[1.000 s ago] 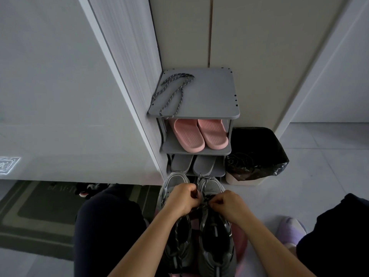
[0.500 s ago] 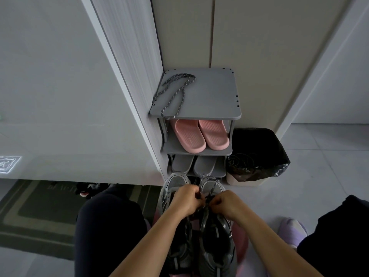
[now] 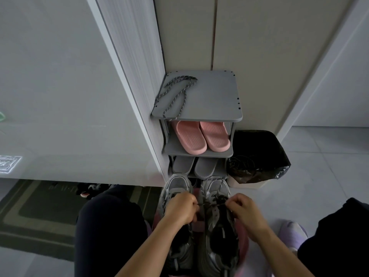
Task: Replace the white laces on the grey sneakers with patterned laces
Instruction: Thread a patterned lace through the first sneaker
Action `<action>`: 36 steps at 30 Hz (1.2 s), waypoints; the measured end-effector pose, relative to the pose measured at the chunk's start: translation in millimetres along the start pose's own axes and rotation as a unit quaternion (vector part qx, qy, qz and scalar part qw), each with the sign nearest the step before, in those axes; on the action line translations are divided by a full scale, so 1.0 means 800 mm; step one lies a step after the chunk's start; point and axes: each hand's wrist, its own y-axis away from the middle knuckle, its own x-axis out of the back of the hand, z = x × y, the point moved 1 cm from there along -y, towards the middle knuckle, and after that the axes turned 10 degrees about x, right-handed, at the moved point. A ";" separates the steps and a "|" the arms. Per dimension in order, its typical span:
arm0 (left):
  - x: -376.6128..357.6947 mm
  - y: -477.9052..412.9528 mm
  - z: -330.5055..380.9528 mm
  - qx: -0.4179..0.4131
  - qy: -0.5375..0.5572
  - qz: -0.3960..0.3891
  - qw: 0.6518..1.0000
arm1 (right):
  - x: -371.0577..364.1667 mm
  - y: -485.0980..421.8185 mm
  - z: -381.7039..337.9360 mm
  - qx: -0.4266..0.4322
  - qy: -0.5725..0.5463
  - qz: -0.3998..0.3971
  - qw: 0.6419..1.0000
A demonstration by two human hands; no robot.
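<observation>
Two grey sneakers stand side by side on the floor between my knees, toes toward the rack: the left sneaker (image 3: 175,184) and the right sneaker (image 3: 216,236). My left hand (image 3: 180,208) and my right hand (image 3: 244,211) hover over the right sneaker's eyelets. Each pinches one end of a patterned lace (image 3: 211,204) stretched taut between them; part of it loops over the toe. A second patterned lace (image 3: 175,94) lies coiled on the top shelf of the grey shoe rack (image 3: 215,100).
Pink slippers (image 3: 201,136) fill the rack's middle shelf, grey slippers (image 3: 194,166) the bottom one. A bin lined with a black bag (image 3: 257,154) stands right of the rack. A dark doormat (image 3: 40,212) lies at left, and a purple slipper (image 3: 291,232) sits by my right knee.
My hands have drawn apart sideways, so the lace between them is now stretched straight across the right sneaker.
</observation>
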 end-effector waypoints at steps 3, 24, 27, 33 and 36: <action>0.000 -0.001 0.002 0.008 -0.008 0.008 1.000 | 0.020 0.005 0.002 -0.024 -0.131 0.049 0.990; 0.007 0.002 0.017 -0.007 0.034 0.011 0.999 | -0.004 0.004 0.025 -0.038 -0.002 0.040 0.998; 0.010 0.001 0.018 -0.021 0.084 -0.009 0.996 | -0.006 -0.001 0.014 0.044 0.125 -0.018 0.991; 0.011 0.000 0.012 -0.026 0.037 0.052 0.998 | 0.017 -0.002 -0.003 0.089 0.280 -0.077 0.953; 0.011 0.001 0.006 -0.029 0.037 0.061 0.997 | 0.043 0.010 -0.003 0.075 0.260 -0.069 0.960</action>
